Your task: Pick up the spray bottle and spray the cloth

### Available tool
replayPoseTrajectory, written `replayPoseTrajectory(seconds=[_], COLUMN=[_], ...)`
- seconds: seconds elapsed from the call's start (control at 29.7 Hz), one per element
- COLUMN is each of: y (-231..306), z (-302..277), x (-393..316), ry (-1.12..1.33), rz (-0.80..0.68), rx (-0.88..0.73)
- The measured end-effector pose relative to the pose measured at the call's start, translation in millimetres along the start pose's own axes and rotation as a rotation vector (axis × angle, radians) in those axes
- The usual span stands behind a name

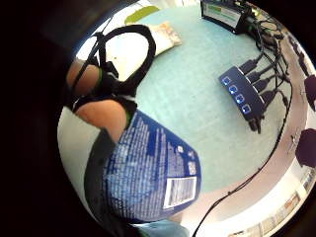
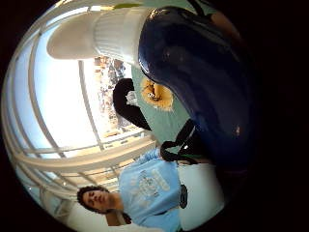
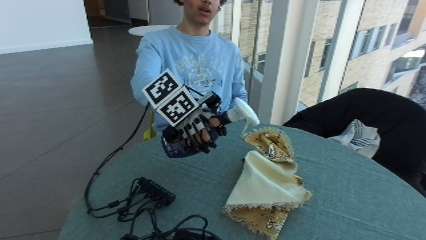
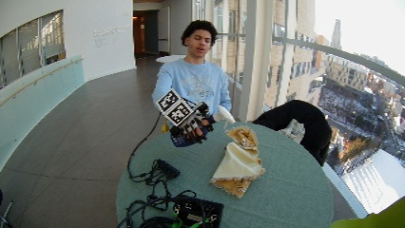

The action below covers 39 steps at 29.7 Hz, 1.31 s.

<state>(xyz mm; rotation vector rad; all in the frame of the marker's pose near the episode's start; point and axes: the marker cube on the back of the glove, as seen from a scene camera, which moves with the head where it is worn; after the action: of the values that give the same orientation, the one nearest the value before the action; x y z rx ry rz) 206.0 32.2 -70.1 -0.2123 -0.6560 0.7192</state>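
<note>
Outside view: we are seeing gloved right hand curling fingers round dark blue spray bottle, lifted off round table, white nozzle pointing toward cream cloth just beside.

Palm views: bottle label filling frame, close to palm.

We are judging pick-up done; next calling for trigger squeeze aimed at cloth.

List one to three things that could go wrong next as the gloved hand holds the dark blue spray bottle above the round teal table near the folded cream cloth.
1. The gloved right hand holds the dark blue plastic spray bottle tilted, its white nozzle beside the folded cream and gold-patterned cloth; the spray may miss the cloth and wet the round teal table.
2. The black hub with cables lies on the table near the hand; stray mist could reach it.
</note>
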Motion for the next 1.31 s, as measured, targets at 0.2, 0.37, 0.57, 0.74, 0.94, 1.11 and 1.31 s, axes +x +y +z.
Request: replayPoseTrajectory(seconds=[0.2,0.37,0.57,0.74,0.94,1.11,1.31], y=[-5,-6,-6,-7,-7,-7,-7], z=[6,9,8,11,15,14,15], x=[3,0,-5,-7,-9,-10,-9], ry=[0.025,0.036,0.043,0.047,0.038,0.047,0.05], rz=[0.04,0.048,0.043,0.042,0.042,0.056,0.058], rx=[-0.043,-0.053,-0.052,-0.066,-0.078,-0.064,-0.068])
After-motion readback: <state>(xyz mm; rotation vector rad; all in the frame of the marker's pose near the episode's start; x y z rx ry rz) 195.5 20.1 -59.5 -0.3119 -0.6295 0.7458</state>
